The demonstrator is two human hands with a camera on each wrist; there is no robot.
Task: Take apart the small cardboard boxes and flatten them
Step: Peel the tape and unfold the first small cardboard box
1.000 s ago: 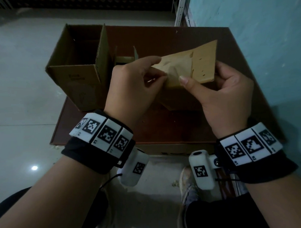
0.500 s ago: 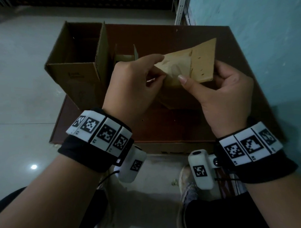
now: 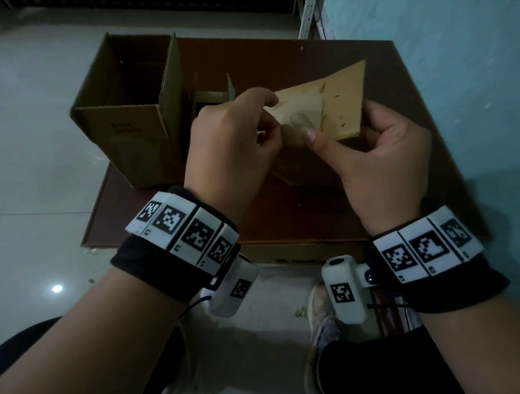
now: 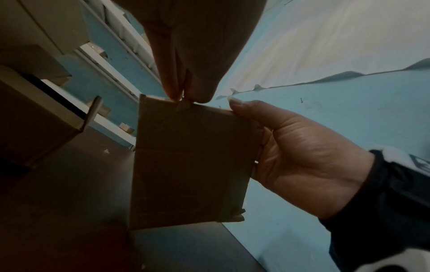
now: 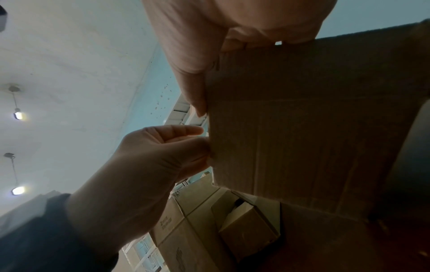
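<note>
Small cardboard box (image 3: 335, 105) held above the tabletop (image 3: 297, 213), left hand (image 3: 230, 144) pinching its tape (fingertips hidden), right hand (image 3: 381, 163) gripping its edge, larger open box (image 3: 132, 113) behind.

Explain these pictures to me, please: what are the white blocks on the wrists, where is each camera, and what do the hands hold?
No machine here: a person works with bare hands. The white blocks are wrist bands with printed markers, and a small camera hangs under each wrist. One picture looks down from the head; the other two look along each hand. The right hand grips a small box, and the left hand pinches tape at its edge. An open big box stands on a brown table, a smaller open box beside it.
</note>
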